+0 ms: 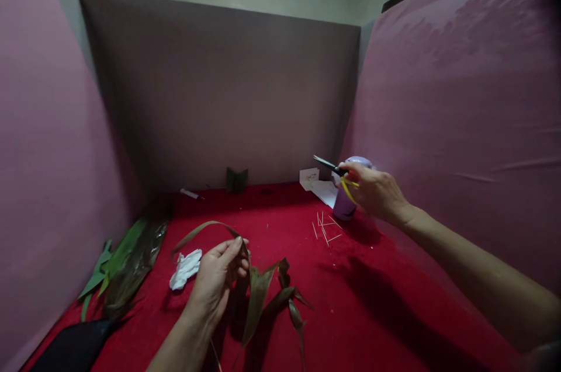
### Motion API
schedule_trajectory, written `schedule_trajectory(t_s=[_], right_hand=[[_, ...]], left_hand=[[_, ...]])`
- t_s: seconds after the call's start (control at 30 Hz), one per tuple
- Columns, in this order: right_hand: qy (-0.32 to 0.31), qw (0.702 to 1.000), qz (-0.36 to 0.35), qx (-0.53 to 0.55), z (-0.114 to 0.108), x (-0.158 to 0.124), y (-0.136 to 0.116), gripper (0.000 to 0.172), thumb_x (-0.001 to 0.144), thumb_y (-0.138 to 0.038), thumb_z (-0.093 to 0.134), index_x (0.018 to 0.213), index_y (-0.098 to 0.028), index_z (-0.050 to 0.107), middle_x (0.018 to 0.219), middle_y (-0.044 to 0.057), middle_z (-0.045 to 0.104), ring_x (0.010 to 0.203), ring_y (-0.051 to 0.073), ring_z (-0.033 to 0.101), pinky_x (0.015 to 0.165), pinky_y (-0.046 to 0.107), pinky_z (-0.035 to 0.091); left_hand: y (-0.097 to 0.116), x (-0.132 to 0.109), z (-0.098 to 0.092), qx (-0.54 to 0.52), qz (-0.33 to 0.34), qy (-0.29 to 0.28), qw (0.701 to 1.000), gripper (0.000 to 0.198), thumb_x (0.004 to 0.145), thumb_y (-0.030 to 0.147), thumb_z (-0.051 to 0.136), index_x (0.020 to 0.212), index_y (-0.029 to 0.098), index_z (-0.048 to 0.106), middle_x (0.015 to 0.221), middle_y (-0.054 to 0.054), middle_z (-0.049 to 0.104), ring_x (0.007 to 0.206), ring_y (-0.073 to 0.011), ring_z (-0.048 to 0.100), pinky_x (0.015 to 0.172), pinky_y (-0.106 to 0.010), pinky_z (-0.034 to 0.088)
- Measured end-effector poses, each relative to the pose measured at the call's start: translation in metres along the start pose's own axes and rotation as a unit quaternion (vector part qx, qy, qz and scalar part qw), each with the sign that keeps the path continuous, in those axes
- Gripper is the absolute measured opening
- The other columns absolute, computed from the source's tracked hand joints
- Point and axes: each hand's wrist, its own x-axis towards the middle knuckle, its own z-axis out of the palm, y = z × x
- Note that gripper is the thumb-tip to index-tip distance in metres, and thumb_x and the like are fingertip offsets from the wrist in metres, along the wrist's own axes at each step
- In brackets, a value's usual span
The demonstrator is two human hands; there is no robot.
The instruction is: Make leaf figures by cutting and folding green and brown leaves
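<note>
My left hand (221, 275) pinches a long brown leaf strip (205, 226) between thumb and fingers. The strip arches out to the left of the hand. More brown leaf pieces (258, 296), folded and twisted, hang or lie just right of that hand; whether they join the strip I cannot tell. Raised at the right, my right hand (372, 188) is closed around scissors (333, 166) with yellow on the handle, the blades pointing left. Behind this hand stands a purple container (344, 205), partly hidden by it.
Several toothpicks (324, 229) lie on the red cloth (280, 226). White papers (322, 190), a folded green leaf piece (237, 179) and a syringe-like item (191, 194) are at the back. Crumpled white tissue (186, 270), leaves (127, 255) and a black object (72, 346) lie left.
</note>
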Motion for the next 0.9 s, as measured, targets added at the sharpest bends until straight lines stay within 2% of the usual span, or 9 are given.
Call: schedule_trajectory(t_s=[0.13,0.23,0.27,0.33,0.43,0.5,0.53,0.7,0.9], right_hand=[[-0.034,0.999,0.024,-0.008,0.002,-0.007,-0.01,0.027,0.079,-0.027,0.055,0.104,-0.017,0.059,0.082,0.009,0.068,0.063,0.023,0.062,0.05,0.029,0.037],[-0.032,0.997,0.053,0.045,0.004,-0.015,-0.041,0.027,0.081,-0.025,0.051,0.107,-0.019,0.056,0.086,0.008,0.066,0.068,0.021,0.062,0.055,0.029,0.039],[-0.041,0.989,0.082,0.114,0.006,-0.018,-0.054,0.026,0.081,-0.023,0.052,0.106,-0.019,0.055,0.081,0.006,0.065,0.066,0.019,0.06,0.056,0.028,0.039],[-0.106,0.937,0.146,0.3,0.012,-0.026,-0.083,0.024,0.08,-0.024,0.054,0.104,-0.021,0.054,0.068,0.0,0.06,0.057,0.015,0.056,0.052,0.025,0.038],[-0.198,0.804,0.227,0.513,0.026,-0.04,-0.122,0.023,0.074,-0.026,0.062,0.095,-0.02,0.054,0.066,-0.003,0.056,0.056,0.012,0.051,0.05,0.022,0.037],[-0.198,0.744,0.262,0.582,0.037,-0.049,-0.141,0.026,0.07,-0.026,0.067,0.092,-0.019,0.054,0.065,-0.004,0.054,0.057,0.011,0.05,0.051,0.022,0.037],[-0.193,0.729,0.27,0.598,0.041,-0.053,-0.147,0.027,0.069,-0.026,0.069,0.092,-0.019,0.054,0.066,-0.004,0.054,0.059,0.011,0.05,0.052,0.022,0.037],[-0.164,0.744,0.278,0.585,0.047,-0.073,-0.154,0.032,0.071,-0.026,0.069,0.099,-0.022,0.056,0.069,-0.004,0.054,0.063,0.012,0.05,0.055,0.023,0.037],[-0.195,0.734,0.257,0.598,0.043,-0.079,-0.154,0.03,0.069,-0.019,0.069,0.097,-0.022,0.057,0.063,-0.006,0.049,0.057,0.011,0.045,0.051,0.022,0.034]], left_hand=[[-0.001,-0.001,0.001,0.006,-0.003,-0.006,1.0,0.02,0.061,0.027,0.075,0.065,0.011,0.064,0.052,-0.002,0.06,0.041,-0.0081,0.054,0.037,-0.015,0.041],[-0.002,-0.003,0.003,0.019,-0.003,-0.007,1.0,0.021,0.059,0.026,0.076,0.064,0.01,0.063,0.051,-0.004,0.062,0.042,-0.0095,0.055,0.039,-0.017,0.044],[-0.002,-0.004,0.004,0.023,-0.001,-0.005,1.0,0.022,0.058,0.026,0.077,0.064,0.01,0.063,0.052,-0.004,0.062,0.043,-0.0101,0.056,0.041,-0.018,0.045],[-0.002,-0.005,0.006,0.03,0.004,-0.002,1.0,0.023,0.056,0.024,0.078,0.066,0.01,0.063,0.054,-0.004,0.063,0.045,-0.0114,0.058,0.042,-0.019,0.047],[-0.002,-0.007,0.008,0.04,0.003,-0.012,0.999,0.023,0.057,0.024,0.078,0.068,0.01,0.063,0.054,-0.004,0.063,0.046,-0.0119,0.058,0.042,-0.02,0.046],[-0.002,-0.008,0.008,0.048,0.001,-0.018,0.999,0.023,0.059,0.026,0.076,0.068,0.01,0.063,0.056,-0.004,0.063,0.046,-0.0114,0.058,0.042,-0.019,0.045],[-0.002,-0.008,0.008,0.05,0.0,-0.018,0.999,0.024,0.06,0.027,0.076,0.068,0.01,0.062,0.057,-0.004,0.063,0.046,-0.0114,0.058,0.041,-0.02,0.045],[-0.006,-0.009,0.009,0.077,0.009,-0.003,0.997,0.027,0.058,0.033,0.075,0.066,0.013,0.059,0.056,-0.002,0.061,0.043,-0.0129,0.056,0.035,-0.021,0.04],[-0.011,-0.013,0.02,0.136,0.018,0.014,0.99,0.031,0.055,0.039,0.075,0.054,0.015,0.055,0.042,0.004,0.049,0.032,-0.0073,0.042,0.031,-0.019,0.031]])
